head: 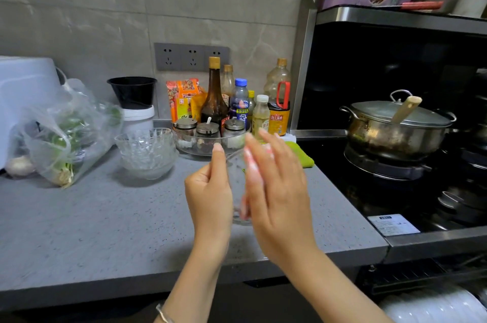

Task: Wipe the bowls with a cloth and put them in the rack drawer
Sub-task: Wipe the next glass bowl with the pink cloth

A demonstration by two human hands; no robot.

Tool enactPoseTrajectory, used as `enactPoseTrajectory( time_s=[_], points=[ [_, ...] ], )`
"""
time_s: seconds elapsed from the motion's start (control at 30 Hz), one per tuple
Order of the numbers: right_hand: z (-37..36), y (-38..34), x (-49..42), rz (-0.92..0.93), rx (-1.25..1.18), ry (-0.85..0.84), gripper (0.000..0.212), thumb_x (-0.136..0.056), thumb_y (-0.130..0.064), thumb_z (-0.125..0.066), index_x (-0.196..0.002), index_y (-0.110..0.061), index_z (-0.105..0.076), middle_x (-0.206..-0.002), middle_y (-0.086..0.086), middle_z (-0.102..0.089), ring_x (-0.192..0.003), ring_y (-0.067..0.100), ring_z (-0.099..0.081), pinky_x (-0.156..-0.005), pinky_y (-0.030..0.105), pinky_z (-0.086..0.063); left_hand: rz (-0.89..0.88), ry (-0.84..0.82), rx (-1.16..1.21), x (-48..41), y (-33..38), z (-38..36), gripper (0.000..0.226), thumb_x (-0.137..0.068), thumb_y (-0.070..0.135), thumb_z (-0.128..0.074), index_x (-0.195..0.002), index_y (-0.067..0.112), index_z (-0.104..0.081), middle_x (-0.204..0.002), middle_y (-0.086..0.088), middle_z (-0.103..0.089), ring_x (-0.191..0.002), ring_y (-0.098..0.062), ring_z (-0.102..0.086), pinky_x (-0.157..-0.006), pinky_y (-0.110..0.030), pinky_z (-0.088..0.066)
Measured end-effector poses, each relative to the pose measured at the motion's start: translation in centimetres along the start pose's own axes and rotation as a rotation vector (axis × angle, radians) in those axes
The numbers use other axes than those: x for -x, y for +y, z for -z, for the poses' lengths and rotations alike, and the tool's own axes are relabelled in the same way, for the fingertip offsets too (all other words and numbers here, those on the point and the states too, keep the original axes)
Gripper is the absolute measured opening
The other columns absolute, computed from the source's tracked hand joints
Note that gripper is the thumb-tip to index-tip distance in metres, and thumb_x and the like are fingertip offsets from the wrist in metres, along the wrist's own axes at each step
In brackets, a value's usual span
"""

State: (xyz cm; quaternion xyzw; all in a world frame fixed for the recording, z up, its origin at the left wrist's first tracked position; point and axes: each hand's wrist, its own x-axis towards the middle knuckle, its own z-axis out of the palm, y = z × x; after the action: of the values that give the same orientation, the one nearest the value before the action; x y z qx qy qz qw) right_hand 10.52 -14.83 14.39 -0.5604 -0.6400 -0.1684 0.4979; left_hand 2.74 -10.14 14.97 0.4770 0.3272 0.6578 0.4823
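Note:
I hold a clear glass bowl (pixel 236 185) on its side above the grey counter (pixel 105 217), between both hands. My left hand (pixel 209 191) grips its left side with curled fingers and the thumb up at the rim. My right hand (pixel 276 191) lies flat against the bowl's right side with straight fingers, some showing pink through the glass. A stack of several clear glass bowls (pixel 146 154) stands on the counter to the left. The green cloth (pixel 303 155) lies on the counter behind my right hand. The rack drawer (pixel 434 304) is open at the bottom right, with white dishes in it.
Sauce bottles and a glass tray of spice jars (pixel 208 135) stand at the wall. A plastic bag of greens (pixel 63 138) lies at the left. On the stove at the right stands a lidded steel pot (pixel 395 127).

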Motion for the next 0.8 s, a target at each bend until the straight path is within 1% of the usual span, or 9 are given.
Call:
enactPoseTrajectory(
  time_s=[0.1, 0.2, 0.3, 0.37, 0.47, 0.57, 0.67, 0.73, 0.8],
  points=[
    [-0.3, -0.4, -0.3, 0.111, 0.153, 0.064, 0.045, -0.101, -0.035, -0.028, -0.135, -0.02, -0.054, -0.144, 0.001, -0.047, -0.14, 0.019, -0.033, -0.112, 0.045, -0.028, 0.01, -0.018, 0.021, 0.4, -0.1, -0.6, 0.054, -0.095, 0.04, -0.052, -0.051, 0.01, -0.061, -0.052, -0.011, -0.059, -0.049, -0.02, -0.055, -0.051, -0.03, -0.044],
    [0.5, 0.2, -1.4, -0.023, -0.106, 0.058, 0.042, -0.101, -0.034, -0.028, -0.131, -0.024, -0.055, -0.135, -0.008, -0.053, -0.133, 0.007, -0.041, -0.109, 0.039, -0.036, 0.019, 0.032, 0.017, 0.8, 0.6, -0.3, 0.06, -0.094, 0.04, -0.052, -0.051, 0.0, -0.038, -0.046, -0.006, -0.028, -0.044, -0.018, -0.026, -0.045, -0.026, -0.024],
    [0.9, 1.0, -1.7, -0.281, -0.452, 0.035, 0.04, -0.099, -0.044, -0.025, -0.128, -0.035, -0.051, -0.126, -0.029, -0.052, -0.122, -0.004, -0.048, -0.107, 0.034, -0.04, 0.055, 0.07, 0.098, 0.9, 1.0, 0.1, 0.065, -0.094, 0.04, -0.051, -0.059, -0.012, -0.034, -0.059, -0.008, -0.025, -0.054, -0.023, -0.02, -0.046, -0.026, -0.02],
    [0.7, 0.4, -1.1, -0.247, -0.362, 0.024, 0.045, -0.1, -0.046, -0.022, -0.134, -0.032, -0.048, -0.128, -0.032, -0.047, -0.118, 0.007, -0.053, -0.103, 0.041, -0.043, 0.067, 0.074, 0.113, 0.8, 0.8, 0.2, 0.061, -0.094, 0.041, -0.051, -0.057, -0.006, -0.037, -0.057, -0.006, -0.023, -0.052, -0.021, -0.019, -0.046, -0.026, -0.021],
    [0.0, -0.6, -0.2, 0.014, 0.066, 0.035, 0.046, -0.102, -0.038, -0.024, -0.138, -0.023, -0.048, -0.141, -0.008, -0.046, -0.134, 0.017, -0.041, -0.108, 0.044, -0.036, 0.047, 0.048, 0.072, 0.7, 0.6, 0.0, 0.06, -0.095, 0.041, -0.051, -0.052, 0.0, -0.038, -0.052, -0.007, -0.03, -0.05, -0.021, -0.027, -0.047, -0.028, -0.026],
    [-0.1, -0.1, -0.8, 0.043, 0.068, 0.049, 0.045, -0.101, -0.036, -0.026, -0.131, -0.022, -0.056, -0.132, -0.003, -0.055, -0.131, 0.016, -0.044, -0.104, 0.041, -0.037, 0.013, 0.027, 0.041, 0.8, 0.6, -0.1, 0.062, -0.094, 0.041, -0.053, -0.048, 0.003, -0.037, -0.049, -0.007, -0.029, -0.05, -0.022, -0.028, -0.049, -0.031, -0.025],
    [0.6, 0.5, -1.8, -0.178, -0.325, 0.041, 0.037, -0.1, -0.036, -0.031, -0.111, -0.023, -0.064, -0.102, -0.012, -0.066, -0.107, 0.007, -0.058, -0.089, 0.033, -0.048, 0.053, -0.005, 0.118, 0.6, 0.5, 0.5, 0.067, -0.083, 0.053, -0.06, -0.058, -0.005, -0.04, -0.064, -0.007, -0.04, -0.06, -0.022, -0.034, -0.06, -0.036, -0.03],
    [1.5, 0.2, -2.4, -0.458, -0.657, 0.007, 0.034, -0.102, -0.034, -0.037, -0.091, -0.016, -0.065, -0.08, -0.004, -0.07, -0.079, 0.009, -0.066, -0.064, 0.031, -0.055, 0.127, 0.013, 0.196, 0.4, 0.3, 0.9, 0.054, -0.082, 0.053, -0.06, -0.067, 0.002, -0.051, -0.081, -0.011, -0.047, -0.072, -0.025, -0.042, -0.068, -0.039, -0.035],
    [2.1, 0.4, -2.3, -0.703, -0.825, 0.015, 0.042, -0.101, -0.034, -0.041, -0.067, -0.02, -0.061, -0.056, -0.004, -0.066, -0.051, 0.01, -0.061, -0.038, 0.019, -0.041, 0.176, 0.021, 0.225, 0.1, 0.2, 1.3, 0.037, -0.092, 0.043, -0.056, -0.078, 0.009, -0.057, -0.078, -0.012, -0.05, -0.067, -0.025, -0.049, -0.069, -0.036, -0.045]
  ],
)
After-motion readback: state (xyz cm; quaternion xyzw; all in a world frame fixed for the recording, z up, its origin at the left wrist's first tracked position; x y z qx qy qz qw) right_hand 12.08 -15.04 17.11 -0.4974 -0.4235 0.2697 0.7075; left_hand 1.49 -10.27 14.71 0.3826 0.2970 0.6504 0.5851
